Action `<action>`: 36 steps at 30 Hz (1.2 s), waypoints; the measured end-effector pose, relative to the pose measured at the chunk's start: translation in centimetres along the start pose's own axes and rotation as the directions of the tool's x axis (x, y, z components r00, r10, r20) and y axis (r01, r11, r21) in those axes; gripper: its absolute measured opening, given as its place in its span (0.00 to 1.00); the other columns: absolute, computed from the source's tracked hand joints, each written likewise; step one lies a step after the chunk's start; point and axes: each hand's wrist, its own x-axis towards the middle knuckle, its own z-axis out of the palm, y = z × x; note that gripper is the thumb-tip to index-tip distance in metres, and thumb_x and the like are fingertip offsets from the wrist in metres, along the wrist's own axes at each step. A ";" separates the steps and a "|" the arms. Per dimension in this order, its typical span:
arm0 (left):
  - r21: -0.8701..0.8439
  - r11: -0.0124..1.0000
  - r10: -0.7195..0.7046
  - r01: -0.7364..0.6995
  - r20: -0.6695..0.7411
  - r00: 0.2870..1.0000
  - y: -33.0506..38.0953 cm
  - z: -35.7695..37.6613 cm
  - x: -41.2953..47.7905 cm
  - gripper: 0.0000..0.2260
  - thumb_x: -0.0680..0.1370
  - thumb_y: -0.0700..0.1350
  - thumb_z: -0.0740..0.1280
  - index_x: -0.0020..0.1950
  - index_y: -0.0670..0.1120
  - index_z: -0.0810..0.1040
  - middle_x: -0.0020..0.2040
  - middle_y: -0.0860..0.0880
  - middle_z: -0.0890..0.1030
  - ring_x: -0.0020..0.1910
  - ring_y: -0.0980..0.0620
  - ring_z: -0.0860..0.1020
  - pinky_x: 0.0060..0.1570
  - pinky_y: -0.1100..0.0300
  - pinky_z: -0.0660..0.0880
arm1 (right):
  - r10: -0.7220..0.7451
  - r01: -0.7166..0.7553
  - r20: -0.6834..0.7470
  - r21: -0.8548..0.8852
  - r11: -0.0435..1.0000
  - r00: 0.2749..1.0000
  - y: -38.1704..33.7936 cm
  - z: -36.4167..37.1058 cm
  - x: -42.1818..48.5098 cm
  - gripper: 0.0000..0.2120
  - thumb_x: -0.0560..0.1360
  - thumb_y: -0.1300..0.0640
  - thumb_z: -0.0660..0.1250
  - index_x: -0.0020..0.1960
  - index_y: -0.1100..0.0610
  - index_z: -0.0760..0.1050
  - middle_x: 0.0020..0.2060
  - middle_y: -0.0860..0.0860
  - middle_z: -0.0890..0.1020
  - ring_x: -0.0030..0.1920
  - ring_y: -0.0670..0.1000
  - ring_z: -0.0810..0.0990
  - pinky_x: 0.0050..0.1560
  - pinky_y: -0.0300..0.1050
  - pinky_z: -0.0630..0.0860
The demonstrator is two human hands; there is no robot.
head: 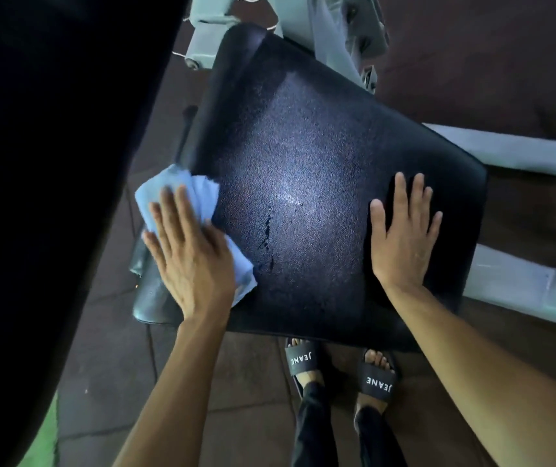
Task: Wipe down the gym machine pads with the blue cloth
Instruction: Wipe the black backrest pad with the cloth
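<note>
A wide black textured seat pad (310, 156) of the gym machine fills the middle of the view, with a few wet drips near its centre. My left hand (189, 254) lies flat on the blue cloth (182, 190), pressing it against the pad's left edge; the cloth shows above my fingers and by my thumb. My right hand (404, 237) rests flat on the pad's right side, fingers spread, holding nothing. A second large black pad (50, 163) stands close at the left and fills that side of the view.
The machine's grey metal frame (519, 153) runs along the right and behind the pad at the top. My feet in black slides (303, 360) stand on brown floor tiles just below the pad's near edge. A green strip shows at the bottom left.
</note>
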 end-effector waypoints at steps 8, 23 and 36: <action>0.053 0.999 -0.012 0.013 -0.016 1.000 -0.3 0.1 -4.8 0.29 0.78 0.41 0.58 0.79 0.44 0.57 0.79 0.45 0.60 0.78 0.45 0.56 0.77 0.44 0.51 | 0.067 -0.068 -0.026 -0.065 0.996 0.997 2.4 1.0 -3.3 0.27 0.83 0.41 0.44 0.79 0.46 0.47 0.80 0.49 0.49 0.79 0.51 0.46 0.77 0.58 0.45; 0.127 0.881 0.433 -0.456 0.169 0.885 8.3 3.1 4.1 0.27 0.82 0.44 0.51 0.80 0.43 0.50 0.80 0.46 0.52 0.79 0.45 0.50 0.78 0.45 0.47 | 0.069 -0.070 -0.022 -0.053 0.996 0.997 2.7 0.9 -3.4 0.27 0.82 0.40 0.43 0.79 0.45 0.45 0.80 0.47 0.47 0.79 0.49 0.44 0.78 0.56 0.43; 0.014 0.789 0.578 -0.614 0.322 0.750 6.2 1.9 -10.7 0.29 0.81 0.42 0.55 0.80 0.43 0.49 0.81 0.46 0.52 0.79 0.44 0.49 0.77 0.44 0.48 | 0.064 -0.065 -0.012 -0.053 0.996 0.998 2.7 0.7 -3.3 0.27 0.82 0.40 0.43 0.79 0.45 0.46 0.80 0.48 0.48 0.79 0.50 0.45 0.77 0.56 0.43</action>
